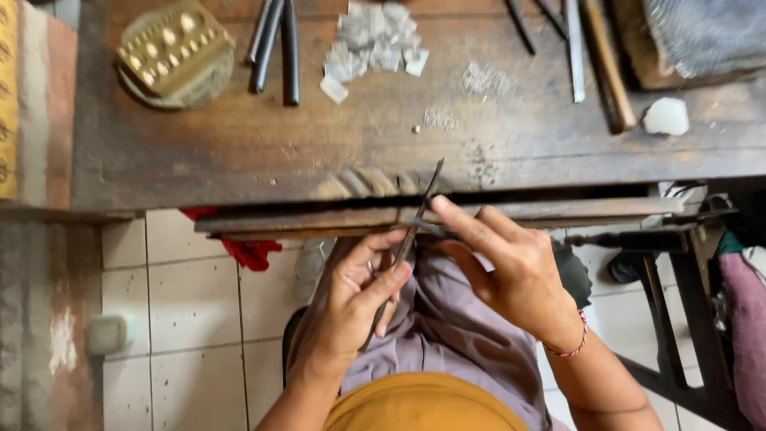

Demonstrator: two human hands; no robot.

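My left hand [351,299] grips a thin dark metal tool, tweezers or a file [416,219], whose tip points up toward the edge of the worn wooden workbench [239,144]. My right hand [503,263] pinches a small flat metal piece [423,226] against that tool with thumb and forefinger. Both hands hover over my lap, just below the bench's lower ledge [319,217]. A red string bracelet sits on my right wrist.
On the bench lie a brass dapping block with round hollows [174,48], several dark rods [275,48], a heap of small silvery squares [375,40], tiny wire rings [440,120], long tools [594,56] and a white lump [666,116]. Tiled floor lies below; a dark stand [678,303] is at right.
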